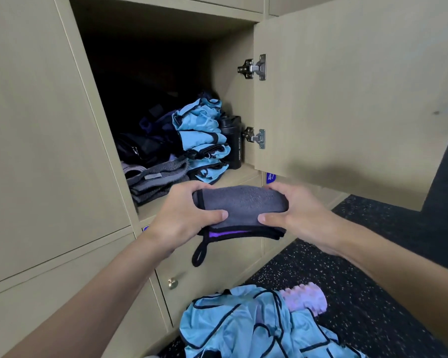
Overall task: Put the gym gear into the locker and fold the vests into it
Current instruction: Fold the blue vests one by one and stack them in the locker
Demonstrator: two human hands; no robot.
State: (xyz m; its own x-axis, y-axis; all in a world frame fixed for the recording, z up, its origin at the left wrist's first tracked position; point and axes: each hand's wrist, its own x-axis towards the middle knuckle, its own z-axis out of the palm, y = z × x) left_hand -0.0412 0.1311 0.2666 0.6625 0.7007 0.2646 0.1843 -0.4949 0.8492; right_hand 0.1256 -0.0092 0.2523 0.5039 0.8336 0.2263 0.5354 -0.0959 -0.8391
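A folded grey towel (pixel 243 202) with black trim, a purple stripe and a hanging loop is held level just in front of the open locker (pixel 246 177). My left hand (pixel 184 215) grips its left end and my right hand (pixel 295 213) grips its right end, thumbs on top. Inside the locker sit a stack of folded light-blue vests (pixel 204 140), a folded grey cloth (pixel 155 179), dark gear (pixel 145 140) at the back and a black sport bottle (pixel 234 143) by the right wall. Loose light-blue vests (pixel 243 329) lie heaped on the floor below.
The locker door (pixel 347 99) stands open to the right on two metal hinges. A pink ridged foam roller (pixel 308 298) lies on the dark speckled floor (pixel 360 267) beside the vest heap. Shut locker doors, one with a brass knob (pixel 172 282), are below and to the left.
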